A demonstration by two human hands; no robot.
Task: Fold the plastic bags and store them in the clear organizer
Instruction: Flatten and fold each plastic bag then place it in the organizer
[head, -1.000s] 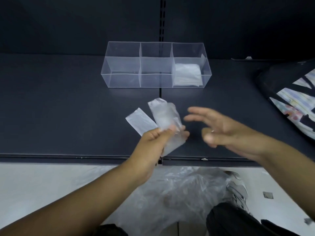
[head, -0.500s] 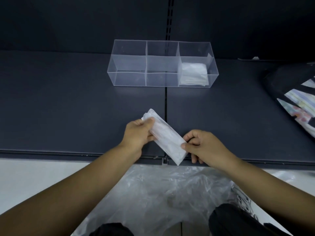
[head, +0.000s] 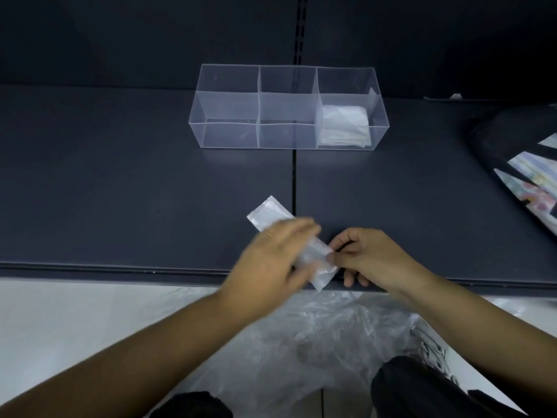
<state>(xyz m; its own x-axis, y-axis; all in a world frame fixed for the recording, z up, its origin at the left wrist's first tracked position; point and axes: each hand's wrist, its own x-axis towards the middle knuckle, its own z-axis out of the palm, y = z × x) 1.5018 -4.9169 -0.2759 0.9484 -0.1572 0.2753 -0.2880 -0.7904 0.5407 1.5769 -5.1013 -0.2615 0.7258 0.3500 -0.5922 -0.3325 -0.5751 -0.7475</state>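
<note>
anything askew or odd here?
Minor only. The folded bag lies diagonally, its near end overhanging the front edge of the shelf, pinched by the right hand. Loose plastic is heaped on the floor below. The organizer sits square, one folded stack in its right compartment.

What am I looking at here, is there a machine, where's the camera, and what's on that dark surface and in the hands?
No machine: a person works with bare hands, filmed by one camera worn on the head, looking down. On the dark shelf stands a clear organizer with three compartments; folded bags lie in the right one. The right hand pinches the near end of a folded plastic bag, and the left hand, blurred, lies across it. Loose plastic lies below the shelf edge.
</note>
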